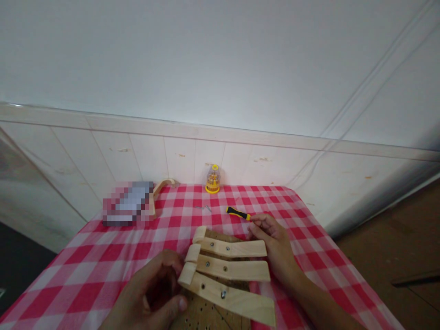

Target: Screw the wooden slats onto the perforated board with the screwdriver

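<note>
Three pale wooden strips (237, 271) with curved left ends lie side by side across a brown board (199, 311) dotted with small holes. Screws sit in the strips; one screw (223, 294) in the nearest strip stands proud of the wood. My left hand (151, 288) is at the strips' curved ends, its fingertips against or just beside them, thumb apart and low over the board. Beyond the strips' far right corner, my right hand (273, 238) pinches the end of a yellow-and-black screwdriver (238, 213), whose handle points left. Its shaft is mostly hidden by the fingers.
A red-and-white checked cloth (172, 233) covers the table. At the back stands a clear, yellow-based bit case (213, 179). Small metal pieces (207, 208) lie before it. A curved wooden piece (159, 190) and a blurred-out object (129, 204) are back left, near the panelled wall (240, 160).
</note>
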Demonstrator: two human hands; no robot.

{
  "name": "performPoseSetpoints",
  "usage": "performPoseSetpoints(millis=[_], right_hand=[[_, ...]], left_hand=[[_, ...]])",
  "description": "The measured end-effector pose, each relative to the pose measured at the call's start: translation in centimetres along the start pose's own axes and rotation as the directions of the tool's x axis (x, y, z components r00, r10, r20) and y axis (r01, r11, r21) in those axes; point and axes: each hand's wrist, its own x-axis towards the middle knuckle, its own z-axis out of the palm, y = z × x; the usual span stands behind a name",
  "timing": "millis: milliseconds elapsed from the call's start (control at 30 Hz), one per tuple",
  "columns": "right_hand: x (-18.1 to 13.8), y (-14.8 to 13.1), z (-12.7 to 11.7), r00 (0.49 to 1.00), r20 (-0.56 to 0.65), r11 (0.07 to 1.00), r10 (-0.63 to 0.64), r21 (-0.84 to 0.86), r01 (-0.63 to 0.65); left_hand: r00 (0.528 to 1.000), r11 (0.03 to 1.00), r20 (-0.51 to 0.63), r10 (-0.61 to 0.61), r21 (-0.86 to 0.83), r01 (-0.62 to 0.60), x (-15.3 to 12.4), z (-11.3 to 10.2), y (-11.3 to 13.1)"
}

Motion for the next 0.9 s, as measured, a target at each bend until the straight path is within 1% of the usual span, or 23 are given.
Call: performPoseSetpoints(millis=[167, 233, 433, 700, 800, 900], right_hand=[[-0.1, 0.0, 0.1, 1.000, 0.000, 0.999, -0.022, -0.027, 0.022], [-0.1, 0.0, 0.1, 1.000, -0.004, 0.999, -0.028, -0.024, 0.028], [0.0, 0.1, 0.2, 0.999, -0.012, 0.999, -0.036, -0.029, 0.036], [-0.1, 0.0, 0.2, 0.999, -0.010, 0.998, -0.042, -0.057, 0.041], [-0.2, 0.0, 0.2, 0.999, -0.011, 0.998, -0.035, -0.057, 0.035], [-0.2, -0.1, 0.2, 1.000, -0.003, 0.998, -0.027, -0.050, 0.027]], left_hand=[[0.987, 0.994, -0.133, -0.093, -0.070, 0.084, -0.3, 1.1, 0.5], [0.983, 0.993, -0.152, -0.105, -0.075, 0.095, -0.3, 1.3, 0.6], [0.995, 0.997, -0.066, -0.075, -0.028, 0.073, 0.1, 0.5, 0.8], [0.995, 0.996, -0.054, -0.089, 0.003, 0.090, 0.0, 0.3, 0.8], [0.996, 0.997, -0.048, -0.075, 0.000, 0.075, 0.1, 0.3, 1.1], [0.995, 0.998, -0.071, -0.068, -0.023, 0.067, 0.2, 0.3, 1.3]])
